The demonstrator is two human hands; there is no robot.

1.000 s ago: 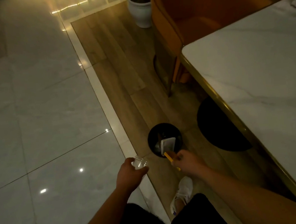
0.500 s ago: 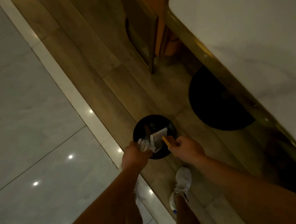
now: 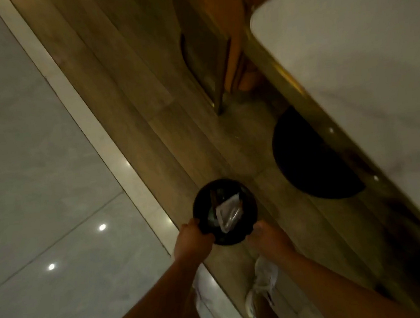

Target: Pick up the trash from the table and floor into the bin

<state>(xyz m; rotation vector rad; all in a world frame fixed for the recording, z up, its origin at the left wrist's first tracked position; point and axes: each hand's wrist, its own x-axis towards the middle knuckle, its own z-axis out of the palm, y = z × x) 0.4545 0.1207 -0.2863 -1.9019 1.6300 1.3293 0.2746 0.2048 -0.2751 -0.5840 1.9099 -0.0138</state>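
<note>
A small round black bin [image 3: 246, 196] stands on the wood floor strip below me. Inside it lie a crumpled white and clear wrapper [image 3: 229, 215] and some dark scraps. My left hand [image 3: 193, 241] is closed on the bin's left rim, thumb over the edge. On the near right rim rests my right hand [image 3: 265, 238], with its fingers curled against the rim. Neither hand holds any trash. The picture is blurred and dim.
The white marble table [image 3: 362, 65] with a gold edge runs along the right, its black round base [image 3: 310, 163] just beyond the bin. An orange chair [image 3: 226, 27] stands at the top. Grey tiles [image 3: 34, 151] spread to the left. My white shoes [image 3: 264, 280] are under my arms.
The clear cup has left my left hand and the yellow piece my right. Both hands have come down onto the bin's rim, and my view has tilted down and closer.
</note>
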